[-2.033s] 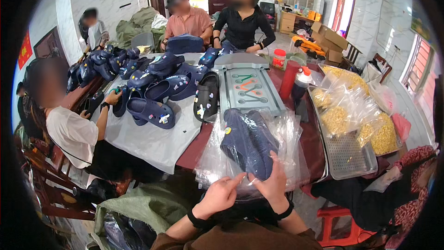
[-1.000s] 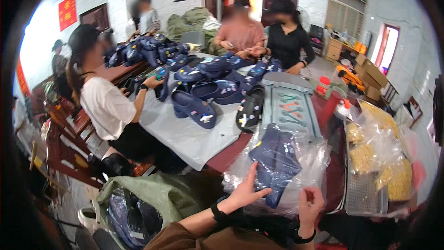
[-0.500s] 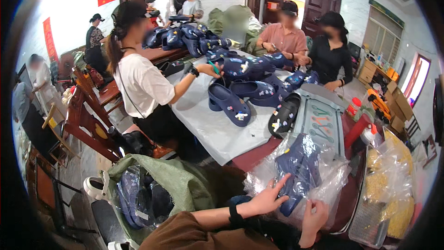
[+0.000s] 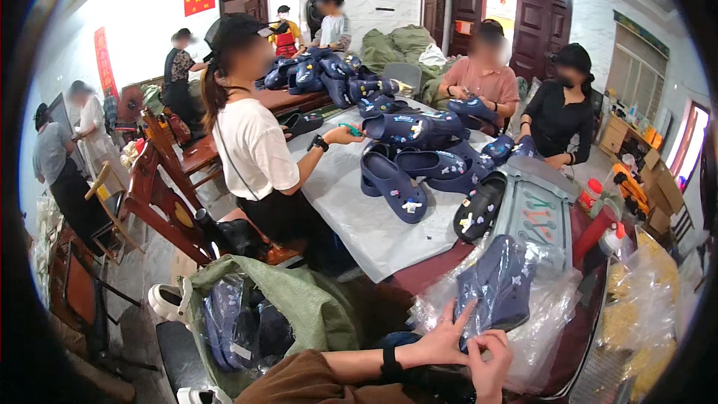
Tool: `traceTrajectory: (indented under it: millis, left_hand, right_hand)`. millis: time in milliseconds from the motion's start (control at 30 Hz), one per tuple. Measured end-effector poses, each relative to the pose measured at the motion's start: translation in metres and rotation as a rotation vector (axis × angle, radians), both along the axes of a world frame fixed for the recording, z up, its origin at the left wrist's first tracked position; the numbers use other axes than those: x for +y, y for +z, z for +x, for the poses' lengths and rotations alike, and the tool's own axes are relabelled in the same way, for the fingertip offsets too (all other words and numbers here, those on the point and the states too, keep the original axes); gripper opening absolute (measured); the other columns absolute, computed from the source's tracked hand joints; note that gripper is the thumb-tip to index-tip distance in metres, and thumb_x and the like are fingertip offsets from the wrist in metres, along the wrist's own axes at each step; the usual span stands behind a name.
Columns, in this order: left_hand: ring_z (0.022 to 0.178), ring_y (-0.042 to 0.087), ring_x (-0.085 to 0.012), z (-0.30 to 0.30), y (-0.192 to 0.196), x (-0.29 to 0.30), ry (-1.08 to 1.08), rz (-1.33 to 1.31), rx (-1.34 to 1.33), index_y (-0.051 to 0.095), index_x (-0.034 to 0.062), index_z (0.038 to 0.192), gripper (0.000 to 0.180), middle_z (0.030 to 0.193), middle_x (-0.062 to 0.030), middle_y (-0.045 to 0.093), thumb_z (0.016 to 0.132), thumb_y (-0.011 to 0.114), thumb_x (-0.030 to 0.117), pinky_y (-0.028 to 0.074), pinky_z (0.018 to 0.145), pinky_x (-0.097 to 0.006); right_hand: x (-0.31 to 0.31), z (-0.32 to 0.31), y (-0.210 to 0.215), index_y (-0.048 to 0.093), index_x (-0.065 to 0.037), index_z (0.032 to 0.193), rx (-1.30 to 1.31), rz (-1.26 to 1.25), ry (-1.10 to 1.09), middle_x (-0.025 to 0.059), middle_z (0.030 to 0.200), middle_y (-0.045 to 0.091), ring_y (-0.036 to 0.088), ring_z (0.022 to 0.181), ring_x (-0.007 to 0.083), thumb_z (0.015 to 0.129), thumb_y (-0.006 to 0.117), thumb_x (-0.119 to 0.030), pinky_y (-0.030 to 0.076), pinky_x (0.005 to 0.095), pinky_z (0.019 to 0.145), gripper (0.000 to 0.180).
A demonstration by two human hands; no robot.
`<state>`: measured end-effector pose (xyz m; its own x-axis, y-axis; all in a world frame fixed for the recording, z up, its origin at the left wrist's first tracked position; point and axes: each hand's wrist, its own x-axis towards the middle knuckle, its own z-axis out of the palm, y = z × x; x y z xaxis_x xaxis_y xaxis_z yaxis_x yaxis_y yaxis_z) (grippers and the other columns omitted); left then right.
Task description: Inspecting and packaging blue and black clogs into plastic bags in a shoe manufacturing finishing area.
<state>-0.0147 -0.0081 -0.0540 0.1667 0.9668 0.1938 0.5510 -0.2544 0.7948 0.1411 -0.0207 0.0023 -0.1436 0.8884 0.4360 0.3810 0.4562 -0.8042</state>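
Note:
A pair of dark blue clogs (image 4: 497, 280) with small charms lies inside a clear plastic bag (image 4: 550, 322) at the near edge of the table. My left hand (image 4: 441, 338) rests on the bag's near left side, its fingers stretched out and spread against the clogs. Close beside it, my right hand (image 4: 490, 365) is closed, thumb and fingers pinching the bag's near edge just below the clogs. Exactly how much film sits between those fingertips is hidden.
A green woven sack (image 4: 299, 307) of bagged clogs stands at lower left. Loose blue clogs (image 4: 404, 194) and a black clog (image 4: 479, 209) lie ahead, beside a grey tray (image 4: 535, 206). Bags with yellow contents (image 4: 647, 307) are at right. Several people work around the table.
My right hand has moved up and left, next to my left hand at the bag's near edge. The view has shifted, so the scene sits further right. The person in white still reaches toward the clogs.

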Motion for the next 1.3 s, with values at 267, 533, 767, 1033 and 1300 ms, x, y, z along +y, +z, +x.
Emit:
traceTrajectory:
  millis: [267,533,767,1033,1300]
  left_hand:
    - [0.131,0.031,-0.071,0.003,-0.011,0.004,0.058,-0.068,0.017,0.002,0.0225,0.164,0.118,0.149,-0.0489,0.016,0.077,0.081,0.027,0.04,0.108,-0.062]
    - [0.131,0.033,-0.0693,0.008,-0.014,0.007,0.098,0.021,0.034,0.007,0.0237,0.163,0.108,0.15,-0.0467,0.018,0.08,0.075,0.023,0.04,0.108,-0.061]
    - [0.135,0.034,-0.0638,0.001,-0.009,0.011,0.098,0.036,0.044,0.008,0.0176,0.163,0.103,0.149,-0.045,0.024,0.082,0.072,0.021,0.038,0.111,-0.055]
    - [0.14,0.036,-0.0533,-0.015,-0.005,0.028,0.116,-0.113,-0.087,0.02,0.0149,0.162,0.09,0.151,-0.0354,0.033,0.088,0.071,0.02,0.036,0.115,-0.05]
    - [0.103,0.058,-0.0126,-0.055,0.032,0.04,0.019,-0.421,-0.637,0.049,-0.0014,0.141,0.047,0.119,-0.0036,0.065,0.097,0.059,0.006,0.048,0.091,-0.03]
  right_hand:
    - [-0.013,-0.008,0.021,0.069,-0.002,0.103,-0.245,0.162,0.206,0.0145,0.104,0.062,0.065,0.084,0.0299,0.086,0.079,-0.012,0.053,0.0356,0.071,0.023]
    - [-0.008,0.003,0.017,0.069,-0.001,0.104,-0.203,0.058,0.242,0.0127,0.106,0.062,0.066,0.086,0.0254,0.087,0.077,-0.008,0.053,0.0315,0.071,0.02]
    - [0.0,0.021,0.009,0.068,0.001,0.108,-0.106,0.062,0.221,0.0161,0.116,0.064,0.067,0.094,0.0318,0.088,0.074,-0.007,0.053,0.0374,0.083,0.023]
    - [0.014,0.03,-0.02,0.069,0.0,0.092,-0.049,0.101,-0.018,0.0104,0.088,0.066,0.062,0.085,0.0229,0.081,0.07,0.001,0.047,0.034,0.074,0.011]
    - [0.022,0.041,-0.033,0.069,-0.003,0.095,-0.092,0.027,-0.022,0.0105,0.093,0.068,0.064,0.09,0.027,0.079,0.074,-0.006,0.047,0.0366,0.076,0.017]
